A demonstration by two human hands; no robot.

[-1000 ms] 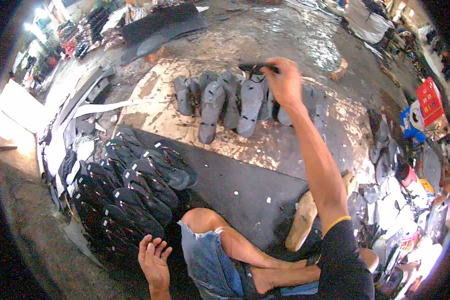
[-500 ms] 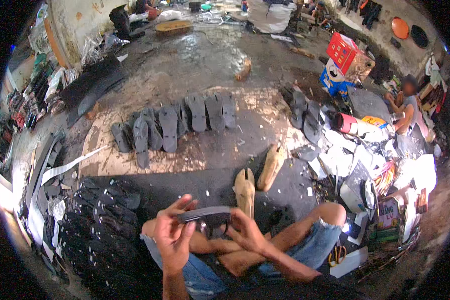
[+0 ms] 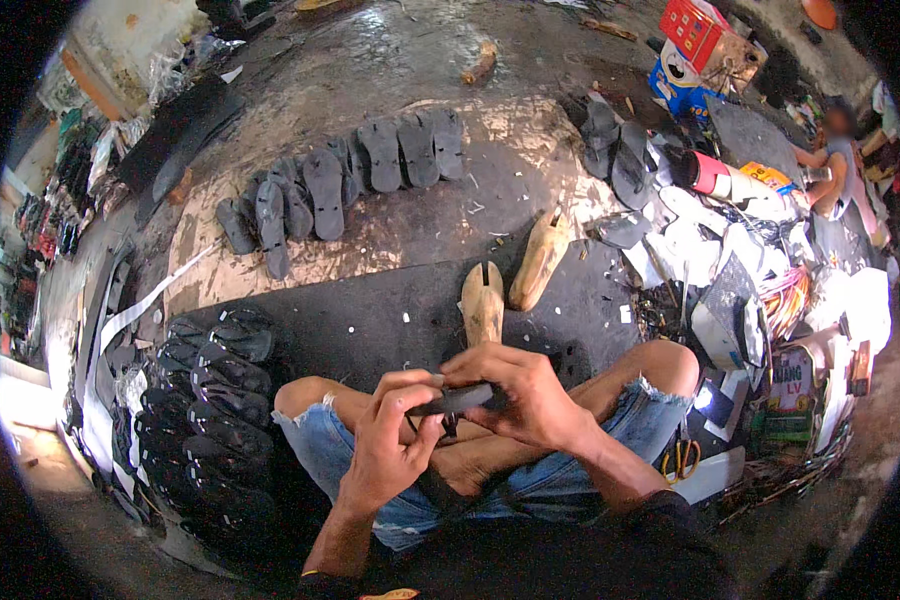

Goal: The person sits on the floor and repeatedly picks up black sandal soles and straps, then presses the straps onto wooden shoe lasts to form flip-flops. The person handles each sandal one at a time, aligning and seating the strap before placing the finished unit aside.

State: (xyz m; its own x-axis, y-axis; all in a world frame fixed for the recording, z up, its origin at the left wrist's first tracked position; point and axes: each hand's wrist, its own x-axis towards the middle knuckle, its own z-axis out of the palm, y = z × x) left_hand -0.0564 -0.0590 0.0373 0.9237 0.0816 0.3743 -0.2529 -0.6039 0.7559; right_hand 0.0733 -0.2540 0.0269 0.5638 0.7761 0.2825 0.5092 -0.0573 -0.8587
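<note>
Frayed denim shorts [image 3: 340,455], black top [image 3: 570,550]

One head-worn fisheye view looks steeply down from close above the lap. It faces forward over the workshop floor [image 3: 410,60], whose edges bend near the rim

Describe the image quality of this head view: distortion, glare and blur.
Head view: fisheye bends the scene and blacks the corners; glare whitens the wet floor and left rim; left hand and right hand on the dark sole stay fairly sharp; the far person's face is blurred.
</note>
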